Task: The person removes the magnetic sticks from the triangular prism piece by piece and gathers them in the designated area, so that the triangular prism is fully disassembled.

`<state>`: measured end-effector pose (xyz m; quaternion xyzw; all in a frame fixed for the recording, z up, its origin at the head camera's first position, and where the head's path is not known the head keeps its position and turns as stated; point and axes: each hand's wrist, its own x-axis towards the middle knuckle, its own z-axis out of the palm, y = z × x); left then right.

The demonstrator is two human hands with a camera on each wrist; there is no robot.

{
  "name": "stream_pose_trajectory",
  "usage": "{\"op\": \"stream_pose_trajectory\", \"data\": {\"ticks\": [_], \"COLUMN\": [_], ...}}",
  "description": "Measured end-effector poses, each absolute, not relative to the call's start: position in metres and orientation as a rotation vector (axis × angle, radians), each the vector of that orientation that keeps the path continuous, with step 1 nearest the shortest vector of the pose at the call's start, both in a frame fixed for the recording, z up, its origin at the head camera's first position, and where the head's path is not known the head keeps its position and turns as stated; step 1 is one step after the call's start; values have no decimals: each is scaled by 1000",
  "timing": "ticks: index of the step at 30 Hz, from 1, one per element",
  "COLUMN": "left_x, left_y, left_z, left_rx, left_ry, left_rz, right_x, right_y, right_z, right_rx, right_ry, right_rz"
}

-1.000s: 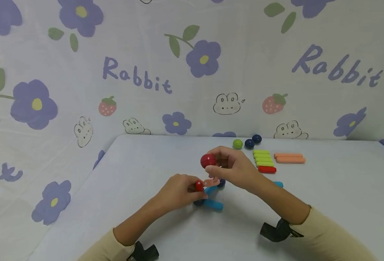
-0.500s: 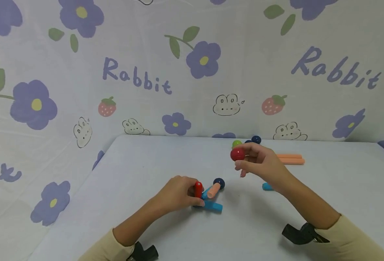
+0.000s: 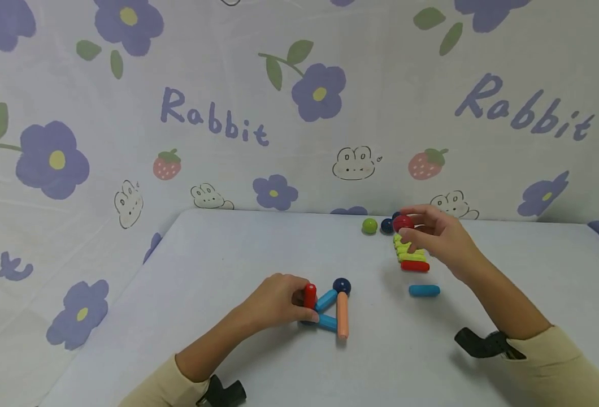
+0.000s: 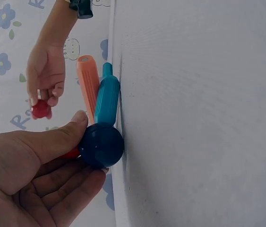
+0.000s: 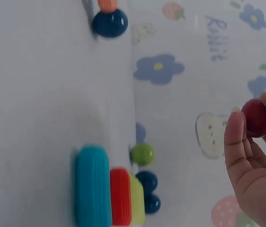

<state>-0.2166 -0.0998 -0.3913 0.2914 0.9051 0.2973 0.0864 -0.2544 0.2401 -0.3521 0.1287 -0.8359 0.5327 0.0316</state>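
In the head view my left hand (image 3: 281,302) pinches an upright red rod (image 3: 310,295) between thumb and fingers. A dark blue ball (image 4: 102,145) sits at the rod's foot, right at the fingertips. Two blue rods (image 3: 326,301) fan out from that ball. One reaches a second dark blue ball (image 3: 342,286), from which an orange rod (image 3: 342,316) extends towards me, its near end by the other blue rod. My right hand (image 3: 442,240) holds a red ball (image 5: 258,118) by its fingertips, raised over the back right of the table.
On the table (image 3: 238,243), a green ball (image 3: 369,226) and dark blue balls (image 3: 387,226) stand at the back edge. Several yellow-green rods (image 3: 406,252) lie in a row beside a red rod (image 3: 415,266). Nearer lies a loose blue rod (image 3: 424,290). Patterned cloth (image 3: 279,158) hangs behind.
My right hand has moved right and towards the back with the red ball. The orange rod has swung down from beside the red rod's top to point towards me. My left hand stays put.
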Motion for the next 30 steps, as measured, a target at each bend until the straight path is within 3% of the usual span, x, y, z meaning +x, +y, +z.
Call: {"op": "stream_pose_trajectory", "data": {"ticks": [12,22,30], "left_x": [-218,-219,-220], "left_y": [-99,-100,-100], "left_z": [-394,-394,-394], "left_rx": [845,864,855], "left_ry": [2697,2706,2720], "left_rz": [867,869,842], "right_x": [-318,-357,-376], "right_y": [271,218,178], "right_z": [-359,-356,-364], "right_rx": [285,415,443], "right_ry": [-2679,-2889,-3035], "right_rz": [1432,980,923]}}
